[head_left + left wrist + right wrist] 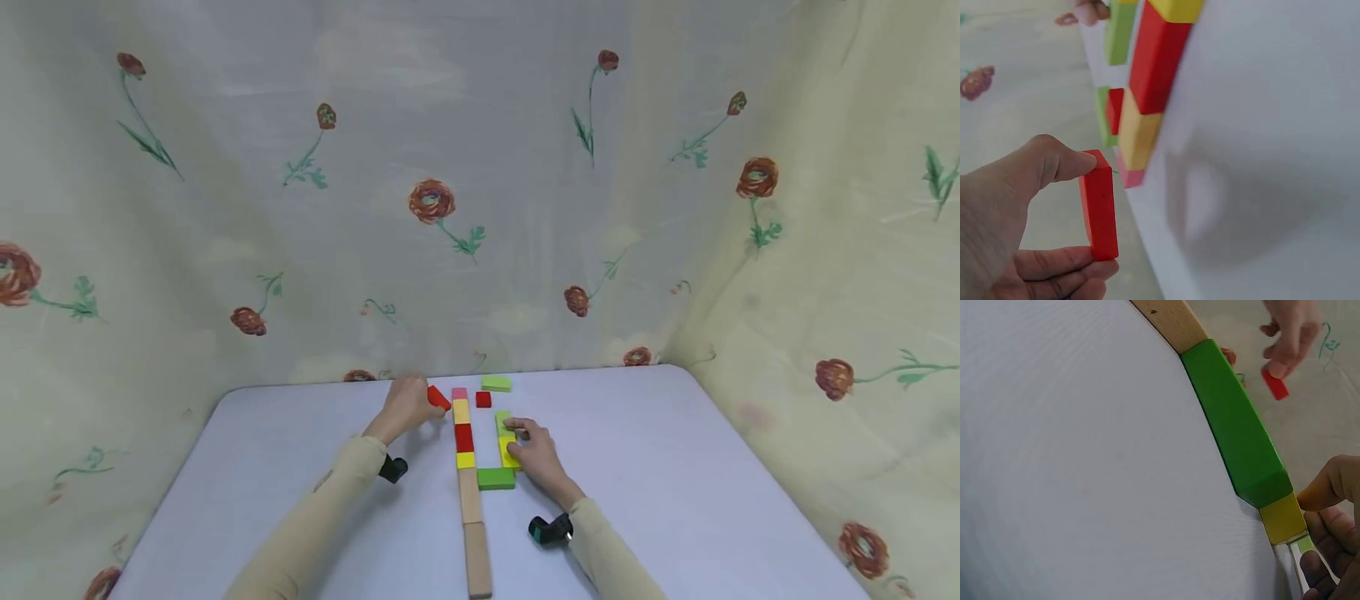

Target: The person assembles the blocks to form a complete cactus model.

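Note:
My left hand (408, 404) pinches a red block (1102, 212) between thumb and fingers, raised above the table beside the far end of a column of blocks. My right hand (540, 457) rests at a yellow block (508, 452) and a light green block (502, 421) laid end to end. Its thumb touches the yellow block and its fingers are by the light green one. A darker green block (496, 479) joins the yellow block to the column. That column runs from a pink block (459, 393) through cream, red and yellow blocks to two wooden blocks (477, 558).
A small red block (483, 400) and another light green block (496, 383) lie near the table's far edge. The white table (675, 500) meets a flower-patterned curtain (510, 275) behind it.

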{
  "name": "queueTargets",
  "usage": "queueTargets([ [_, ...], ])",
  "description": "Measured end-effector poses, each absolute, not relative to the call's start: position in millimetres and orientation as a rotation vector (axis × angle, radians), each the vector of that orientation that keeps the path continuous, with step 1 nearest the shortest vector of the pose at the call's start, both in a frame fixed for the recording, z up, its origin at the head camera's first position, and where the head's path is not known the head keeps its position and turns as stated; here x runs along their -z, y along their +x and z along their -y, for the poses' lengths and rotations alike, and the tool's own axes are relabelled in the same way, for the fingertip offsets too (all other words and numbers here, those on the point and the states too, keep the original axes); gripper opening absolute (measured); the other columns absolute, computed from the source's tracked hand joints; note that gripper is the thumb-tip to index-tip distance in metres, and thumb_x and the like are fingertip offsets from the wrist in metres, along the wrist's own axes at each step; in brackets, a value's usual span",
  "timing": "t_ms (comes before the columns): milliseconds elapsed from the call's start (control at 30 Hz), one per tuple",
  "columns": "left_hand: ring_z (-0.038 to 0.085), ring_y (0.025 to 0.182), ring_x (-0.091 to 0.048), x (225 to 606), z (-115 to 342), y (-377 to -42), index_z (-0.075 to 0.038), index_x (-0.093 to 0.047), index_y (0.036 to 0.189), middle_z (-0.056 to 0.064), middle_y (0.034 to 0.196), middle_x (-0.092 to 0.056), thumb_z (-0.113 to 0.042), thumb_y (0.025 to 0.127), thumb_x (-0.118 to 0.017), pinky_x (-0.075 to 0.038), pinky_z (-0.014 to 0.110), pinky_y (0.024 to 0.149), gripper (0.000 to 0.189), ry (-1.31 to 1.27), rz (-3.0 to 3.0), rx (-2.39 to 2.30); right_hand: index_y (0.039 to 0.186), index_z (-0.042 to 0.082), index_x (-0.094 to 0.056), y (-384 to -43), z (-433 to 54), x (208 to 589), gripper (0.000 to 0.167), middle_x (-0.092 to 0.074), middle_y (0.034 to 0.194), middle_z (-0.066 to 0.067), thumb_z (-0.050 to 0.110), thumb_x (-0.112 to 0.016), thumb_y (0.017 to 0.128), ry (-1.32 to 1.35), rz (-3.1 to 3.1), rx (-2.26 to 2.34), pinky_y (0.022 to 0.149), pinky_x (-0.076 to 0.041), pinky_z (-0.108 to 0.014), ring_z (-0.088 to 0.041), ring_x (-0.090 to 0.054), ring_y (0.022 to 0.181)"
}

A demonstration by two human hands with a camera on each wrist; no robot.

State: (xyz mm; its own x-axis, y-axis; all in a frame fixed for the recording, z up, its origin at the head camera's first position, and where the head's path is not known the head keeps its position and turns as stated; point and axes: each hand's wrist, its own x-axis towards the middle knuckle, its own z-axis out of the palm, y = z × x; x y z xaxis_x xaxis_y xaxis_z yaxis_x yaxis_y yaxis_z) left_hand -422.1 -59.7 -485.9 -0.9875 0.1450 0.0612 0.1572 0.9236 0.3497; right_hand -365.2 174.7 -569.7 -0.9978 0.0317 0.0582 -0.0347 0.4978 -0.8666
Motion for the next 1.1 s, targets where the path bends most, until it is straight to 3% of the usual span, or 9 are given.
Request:
queueTargets([
  [333,0.021,0.081,-0.045,523,75,-424,-0.003,-0.061,0.088,0.006,0.074,-0.053,-0.037,0.068,-0.078,-0.042,0.033,0.071,0.044,-0.215,3.089,0.46,0.115,0.021,-0.059,-365,-176,575,0.035,-0.054,0.121,-0.002,0.014,-0.062,0.08,-0.027,2.665,-1.533,0.091,-0.036,-0.044,-0.022,-0.045,0.107],
  [500,0.022,0.083,-0.046,526,77,-421,-0.001,-0.061,0.089,0.007,0.076,-0.053,-0.035,0.068,-0.078,-0.043,0.036,0.072,0.044,-0.216,3.063,0.469,0.115,0.02,-0.058,-366,-176,575,0.035,-0.054,0.12,-0.002,0.013,-0.061,0.08,-0.013,2.656,-1.537,0.09,-0.036,-0.044,-0.022,-0.045,0.106],
  [667,0.022,0.083,-0.045,519,78,-421,-0.002,-0.063,0.086,0.007,0.075,-0.053,-0.043,0.074,-0.073,-0.041,0.036,0.072,0.044,-0.24,3.036,0.41,0.115,0.02,-0.058,-368,-177,574,0.035,-0.055,0.119,0.0,0.013,-0.061,0.08,-0.008,2.649,-1.537,0.091,-0.035,-0.043,-0.021,-0.046,0.105],
  [900,0.023,0.103,-0.047,499,85,-434,-0.008,-0.064,0.113,0.007,0.111,-0.06,-0.02,0.08,-0.07,-0.038,0.042,0.093,0.035,-0.453,2.97,0.522,0.116,0.019,-0.058,-368,-178,575,0.035,-0.054,0.119,-0.001,0.013,-0.061,0.081,-0.017,2.649,-1.542,0.091,-0.035,-0.044,-0.021,-0.045,0.105],
  [1100,0.023,0.112,-0.041,497,91,-445,-0.018,-0.065,0.114,0.003,0.119,-0.056,-0.012,0.078,-0.072,-0.036,0.045,0.096,0.037,-0.62,3.113,0.519,0.115,0.02,-0.058,-369,-174,576,0.035,-0.055,0.12,-0.001,0.013,-0.062,0.081,0.002,2.639,-1.558,0.092,-0.034,-0.044,-0.021,-0.045,0.105],
])
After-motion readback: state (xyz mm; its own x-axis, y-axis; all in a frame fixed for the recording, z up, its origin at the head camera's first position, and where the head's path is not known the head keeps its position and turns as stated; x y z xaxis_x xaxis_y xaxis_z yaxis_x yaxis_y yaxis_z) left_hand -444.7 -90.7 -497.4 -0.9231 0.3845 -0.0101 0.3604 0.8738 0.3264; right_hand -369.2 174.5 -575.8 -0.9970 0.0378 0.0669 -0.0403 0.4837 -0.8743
